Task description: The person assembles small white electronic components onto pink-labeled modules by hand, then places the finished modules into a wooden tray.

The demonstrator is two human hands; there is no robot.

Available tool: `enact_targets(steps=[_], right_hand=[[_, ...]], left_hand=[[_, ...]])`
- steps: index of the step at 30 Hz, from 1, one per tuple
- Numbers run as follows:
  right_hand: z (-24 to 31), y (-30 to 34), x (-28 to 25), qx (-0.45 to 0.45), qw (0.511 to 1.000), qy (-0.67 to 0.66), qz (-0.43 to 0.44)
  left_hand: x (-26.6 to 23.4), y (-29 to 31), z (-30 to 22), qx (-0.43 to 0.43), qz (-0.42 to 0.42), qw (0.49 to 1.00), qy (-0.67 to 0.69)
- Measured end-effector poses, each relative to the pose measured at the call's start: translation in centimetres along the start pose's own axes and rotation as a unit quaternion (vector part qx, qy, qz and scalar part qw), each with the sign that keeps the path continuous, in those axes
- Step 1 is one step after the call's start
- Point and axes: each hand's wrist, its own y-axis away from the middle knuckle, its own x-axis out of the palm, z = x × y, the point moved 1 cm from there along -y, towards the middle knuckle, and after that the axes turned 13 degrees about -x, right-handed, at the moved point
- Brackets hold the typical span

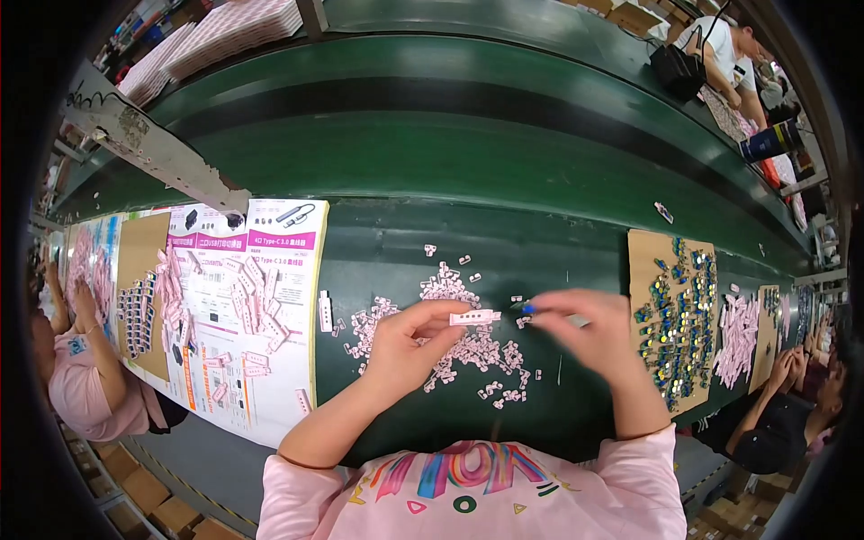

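Observation:
My left hand [416,346] is closed, pinching a pale pink stick-shaped casing [474,318] between thumb and fingers. A row of small dark marks runs along its face, and a narrower tip points right. To its right, my right hand [589,328] holds a small blue part with a dark end [527,309] at its fingertips; motion smears it somewhat. Part and casing are slightly apart. Beneath both hands, a pile of small pink-and-white pieces [481,353] spreads over the dark green work surface [450,227]. One more pink casing [325,311] lies left of the pile.
At left, printed sheets [310,236] carry loose pink casings [261,319]. On the right, a cardboard sheet [641,252] bears rows of small blue-and-yellow parts [684,315], with pink casings [738,333] beyond. A metal post [162,157] juts in. Co-workers sit on both sides.

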Motion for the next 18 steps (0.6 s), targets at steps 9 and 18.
enact_targets(steps=[9, 18], right_hand=[[-0.5, -1.1, 4.5, -0.143, 0.99, -0.002, 0.009], [-0.3, -1.5, 5.0, -0.177, 0.968, 0.175, 0.038]], left_hand=[[0.1, -0.1, 0.0, -0.021, 0.023, 0.998, 0.047], [-0.1, -0.3, 1.0, -0.044, 0.017, 0.994, 0.1]])
